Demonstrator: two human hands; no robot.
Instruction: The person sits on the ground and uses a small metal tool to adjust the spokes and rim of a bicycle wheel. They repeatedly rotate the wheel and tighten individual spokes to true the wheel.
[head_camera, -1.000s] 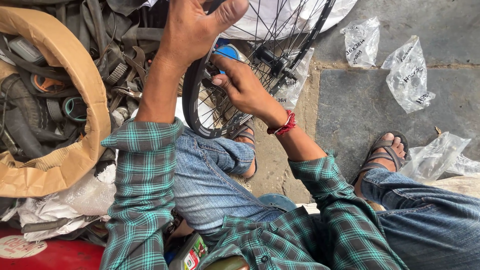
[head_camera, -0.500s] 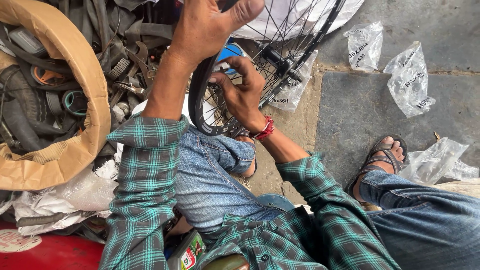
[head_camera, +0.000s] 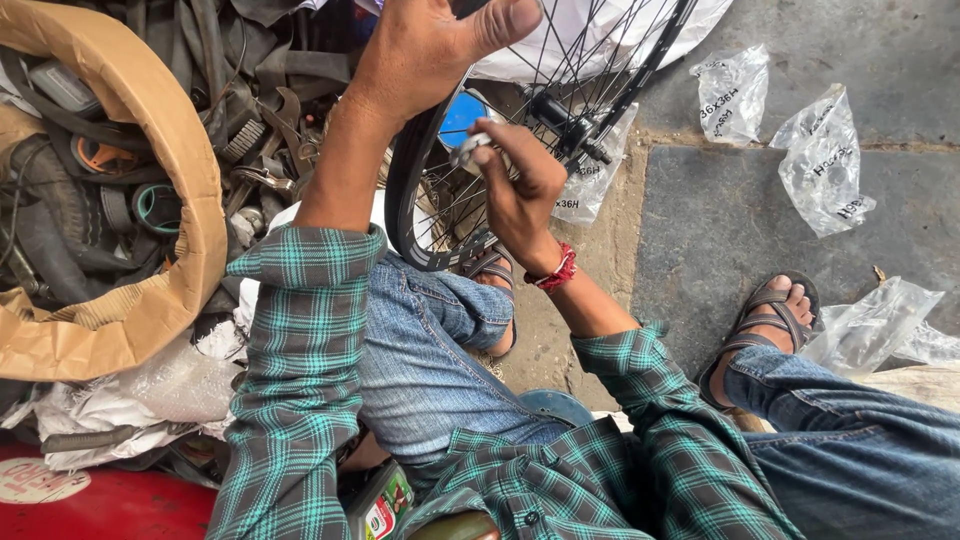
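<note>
The wheel (head_camera: 440, 215) stands upright between your knees, black rim low against your jeans, thin silver spokes fanning up to the dark hub (head_camera: 560, 120) near the top of the view. The rim looks bare, no tyre on it, and the spokes read as clean and bright; whether any is loose you can't tell from here. Your left hand (head_camera: 430, 45) is clamped round the top of the rim, thumb out, holding it steady. Your right hand (head_camera: 520, 185) is pinched shut on a small silver tool (head_camera: 468, 150) in among the spokes, close under the hub, with something blue just behind it. For this step, keep that left grip firm so the wheel doesn't roll while the right hand turns, and work in small turns, one spoke at a time, keeping your wrist clear of the neighbouring spokes. Your sandalled foot (head_camera: 765, 320) rests on the stone floor to the right, crumpled clear bags (head_camera: 825, 160) lie beyond it, and a cardboard-edged heap of old tubes and spanners (head_camera: 270, 130) sits at your left.
</note>
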